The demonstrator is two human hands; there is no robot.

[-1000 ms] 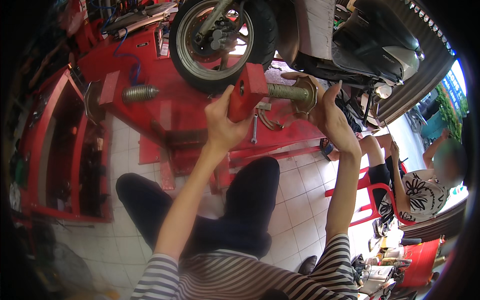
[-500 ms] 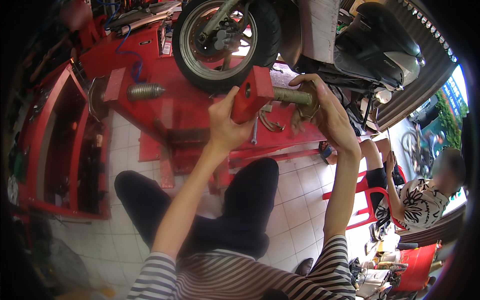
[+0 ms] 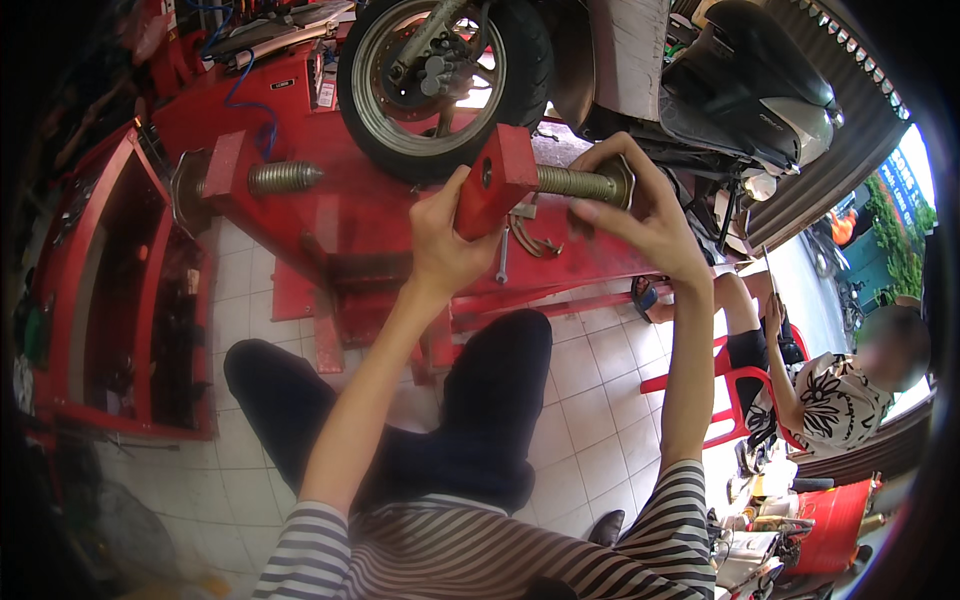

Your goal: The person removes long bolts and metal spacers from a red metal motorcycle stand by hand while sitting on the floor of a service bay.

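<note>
A red metal bracket (image 3: 512,160) stands in front of me with a thick threaded screw (image 3: 570,182) running out of its right side. My left hand (image 3: 445,235) grips the lower part of this bracket, thumb up along its left face. On the screw's outer end is a round metal hand wheel (image 3: 624,184); my right hand (image 3: 655,225) curls around it, fingers behind and thumb in front. To the left, a matching red bracket (image 3: 232,165) carries another threaded screw (image 3: 285,178), its tip pointing at the first bracket. Neither hand touches that one.
Beyond the brackets, a motorbike's front wheel (image 3: 440,90) stands on the red lift platform (image 3: 390,215). A wrench (image 3: 503,258) and curved brake shoes (image 3: 540,240) lie there. A red cabinet (image 3: 150,300) stands left. A seated person (image 3: 830,400) is at right.
My right hand's fingers have shifted around the hand wheel, and the thumb has come round to the near side. My left hand keeps its hold on the bracket. The view has moved slightly.
</note>
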